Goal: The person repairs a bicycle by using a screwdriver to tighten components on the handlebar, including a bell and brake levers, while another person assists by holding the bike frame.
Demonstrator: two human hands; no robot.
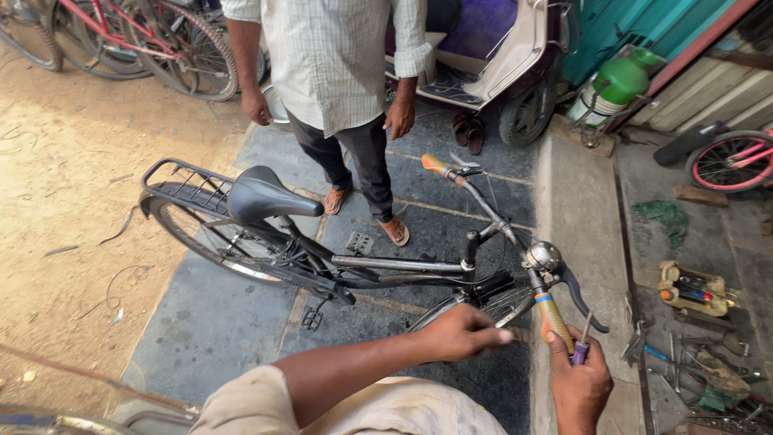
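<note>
A black bicycle (pixel 386 266) with a black saddle (pixel 266 197) and rear rack stands side-on before me. My left hand (pixel 463 332) reaches down near the front wheel (pixel 499 304), fingers bunched; whether it holds anything small I cannot tell. My right hand (pixel 581 380) grips the near orange handlebar grip (pixel 554 318) together with a purple-handled screwdriver (pixel 581 342). A chrome bell (pixel 543 256) and black brake lever (pixel 581 296) sit just above that grip.
Another person in a checked shirt and sandals (pixel 354 89) stands beyond the bicycle. A scooter (pixel 491 56) and green gas cylinder (pixel 616 84) are behind. Tools (pixel 696 290) lie scattered on the right. More bicycles (pixel 129 36) stand at top left, a pink wheel (pixel 733 161) far right.
</note>
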